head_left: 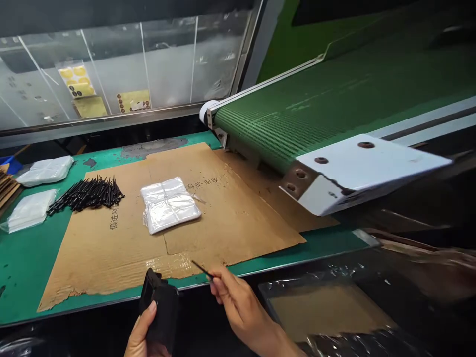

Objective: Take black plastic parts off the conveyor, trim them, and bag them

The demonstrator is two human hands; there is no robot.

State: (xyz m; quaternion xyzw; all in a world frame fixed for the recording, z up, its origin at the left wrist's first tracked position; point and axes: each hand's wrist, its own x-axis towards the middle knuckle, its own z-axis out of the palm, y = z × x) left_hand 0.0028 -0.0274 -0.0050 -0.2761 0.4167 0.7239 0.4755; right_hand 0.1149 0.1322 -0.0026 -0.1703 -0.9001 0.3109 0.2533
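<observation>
My left hand [143, 329] is closed around a black plastic housing [163, 315], with the thumb pressed on its near side. The housing is held upright just off the table's front edge, and its exact kind cannot be told. To its right, my right hand [240, 305] pinches a thin black rod [201, 268] between thumb and fingers, its free end pointing up and left. A pile of similar black rods [91, 192] lies on the left of the cardboard sheet [111, 260]. Beyond my hands, a stack of clear plastic bags [170, 204] rests mid-sheet.
Two more bag stacks, a nearer one [31, 210] and a farther one [46, 170], lie on the green tabletop [26, 258]. A green conveyor belt [316, 109] with a white end bracket [372, 161] juts in from the right. Below it sits a plastic-lined box [330, 307].
</observation>
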